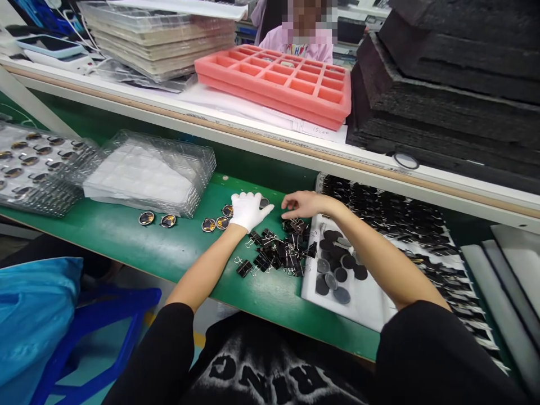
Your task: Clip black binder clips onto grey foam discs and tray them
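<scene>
Far left, we have a clear tray stack (36, 197) with rows of dark-and-gold pieces, then clear trays (198, 180) with white sheets on top. Right of those, two loose round pieces (157, 219) lie near each other on the green table (177, 253). Three more patterned rounds (215, 224) sit bunched just beside the left hand (248, 211), white-gloved, palm down, thumb stuck out; its underside is hidden, so we can't tell how far it's closed or whether it has hold of anything. A dark disc (264, 203) shows between its fingers and thumb. Below and right, we see a heap of black clips (276, 252). The right hand (302, 203) (ungloved) is above the heap's far end, thumb and fingers loosely apart, nothing visible in them. Next, loose discs (335, 259) on a white tray (358, 306), near the right forearm; beyond, rows of black clip-like items (392, 225).
</scene>
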Demonstrator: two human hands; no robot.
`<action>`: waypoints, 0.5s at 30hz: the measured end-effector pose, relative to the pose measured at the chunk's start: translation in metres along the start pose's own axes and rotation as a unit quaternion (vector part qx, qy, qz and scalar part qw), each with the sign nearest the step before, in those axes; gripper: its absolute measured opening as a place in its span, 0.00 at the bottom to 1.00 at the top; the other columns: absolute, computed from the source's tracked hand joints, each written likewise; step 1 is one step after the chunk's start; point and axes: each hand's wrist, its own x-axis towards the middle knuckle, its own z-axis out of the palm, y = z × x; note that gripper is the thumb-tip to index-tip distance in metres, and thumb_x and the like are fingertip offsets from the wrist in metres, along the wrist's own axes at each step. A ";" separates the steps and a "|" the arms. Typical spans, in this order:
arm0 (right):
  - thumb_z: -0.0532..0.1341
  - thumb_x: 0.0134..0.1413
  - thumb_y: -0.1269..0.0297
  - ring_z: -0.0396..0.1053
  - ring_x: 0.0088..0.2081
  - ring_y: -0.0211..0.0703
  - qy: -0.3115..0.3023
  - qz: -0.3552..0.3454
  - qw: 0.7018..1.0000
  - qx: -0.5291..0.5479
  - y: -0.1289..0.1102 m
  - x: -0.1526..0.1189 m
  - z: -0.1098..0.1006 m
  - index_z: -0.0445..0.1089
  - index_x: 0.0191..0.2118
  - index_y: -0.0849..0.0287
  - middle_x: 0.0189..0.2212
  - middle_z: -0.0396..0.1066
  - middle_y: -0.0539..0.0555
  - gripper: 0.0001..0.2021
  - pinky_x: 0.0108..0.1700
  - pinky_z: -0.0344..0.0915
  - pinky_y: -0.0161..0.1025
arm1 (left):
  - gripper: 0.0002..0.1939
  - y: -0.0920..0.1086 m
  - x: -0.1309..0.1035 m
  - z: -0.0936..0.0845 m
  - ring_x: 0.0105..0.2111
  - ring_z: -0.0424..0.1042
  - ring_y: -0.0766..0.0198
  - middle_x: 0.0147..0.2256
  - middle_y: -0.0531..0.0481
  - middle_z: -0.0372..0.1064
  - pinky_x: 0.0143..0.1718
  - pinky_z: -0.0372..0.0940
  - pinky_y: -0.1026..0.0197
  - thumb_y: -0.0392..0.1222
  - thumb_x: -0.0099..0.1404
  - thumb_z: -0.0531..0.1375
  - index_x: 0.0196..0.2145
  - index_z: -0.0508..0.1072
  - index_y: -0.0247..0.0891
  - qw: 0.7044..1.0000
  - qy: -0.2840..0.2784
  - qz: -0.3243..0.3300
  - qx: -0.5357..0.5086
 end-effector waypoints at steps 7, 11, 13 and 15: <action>0.68 0.55 0.64 0.78 0.47 0.51 0.036 0.043 0.998 -0.020 -0.017 -0.019 0.024 0.78 0.33 0.54 0.36 0.82 0.50 0.02 0.58 0.57 0.50 | 0.25 -0.004 -0.001 -0.001 0.52 0.69 0.39 0.50 0.35 0.74 0.51 0.56 0.42 0.61 0.68 0.59 0.52 0.75 0.39 1.000 -0.011 0.012 -0.008; 0.66 0.55 0.65 0.77 0.46 0.52 0.056 0.060 0.997 0.011 -0.020 -0.014 0.023 0.78 0.33 0.54 0.36 0.82 0.51 0.02 0.56 0.60 0.50 | 0.30 -0.006 -0.004 -0.001 0.53 0.68 0.39 0.51 0.34 0.73 0.53 0.55 0.42 0.65 0.68 0.59 0.55 0.74 0.37 1.000 -0.008 0.018 -0.008; 0.64 0.57 0.65 0.77 0.46 0.51 0.065 0.058 0.995 0.038 -0.018 -0.010 0.020 0.77 0.36 0.54 0.39 0.82 0.52 0.04 0.53 0.63 0.46 | 0.27 -0.008 -0.003 -0.001 0.53 0.68 0.39 0.51 0.34 0.73 0.53 0.56 0.42 0.62 0.68 0.60 0.52 0.75 0.37 1.000 -0.024 0.020 -0.001; 0.61 0.60 0.65 0.76 0.45 0.47 0.066 0.046 0.994 0.072 -0.014 -0.007 0.019 0.75 0.39 0.56 0.41 0.81 0.53 0.06 0.49 0.65 0.41 | 0.25 -0.011 -0.001 -0.002 0.53 0.67 0.39 0.51 0.35 0.73 0.52 0.56 0.42 0.61 0.68 0.60 0.51 0.76 0.37 0.999 -0.038 0.030 0.003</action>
